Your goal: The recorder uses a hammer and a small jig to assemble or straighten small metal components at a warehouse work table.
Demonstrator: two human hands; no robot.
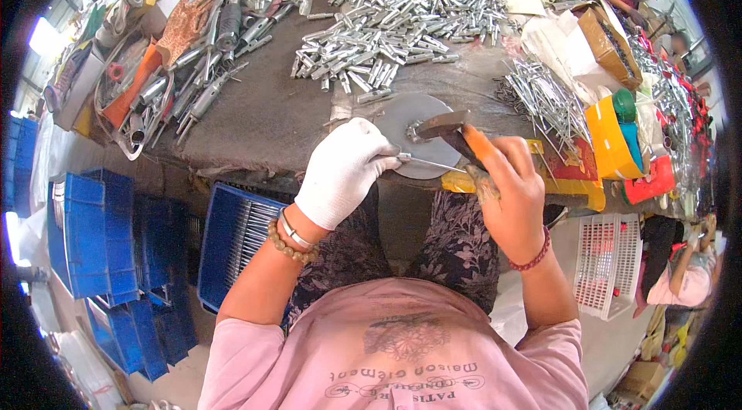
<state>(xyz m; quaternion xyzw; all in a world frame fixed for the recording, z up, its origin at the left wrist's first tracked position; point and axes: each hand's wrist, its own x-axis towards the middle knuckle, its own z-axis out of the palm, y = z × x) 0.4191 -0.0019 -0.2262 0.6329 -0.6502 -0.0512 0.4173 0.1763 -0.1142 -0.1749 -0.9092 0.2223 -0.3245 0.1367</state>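
My left hand (345, 170), in a white knit glove, pinches a thin metal rod (433, 163) at the table's near edge. The rod points right, toward my other hand. My bare right hand (506, 186) is closed round the handle of a hammer (443, 124); its dark head is over a round grey metal plate (398, 118). Small bright bits lie on the plate beside the hammer head. Beyond the plate spreads a large heap of silver metal tubes (410, 16). A pile of thin metal rods (545, 105) lies to the right.
At the left of the table lie an orange glove (182, 27) and several metal tools. A blue crate (224, 255) of rods stands by my left leg, with stacked blue bins (97, 236) farther left. A white basket (607, 263) and other people are at the right.
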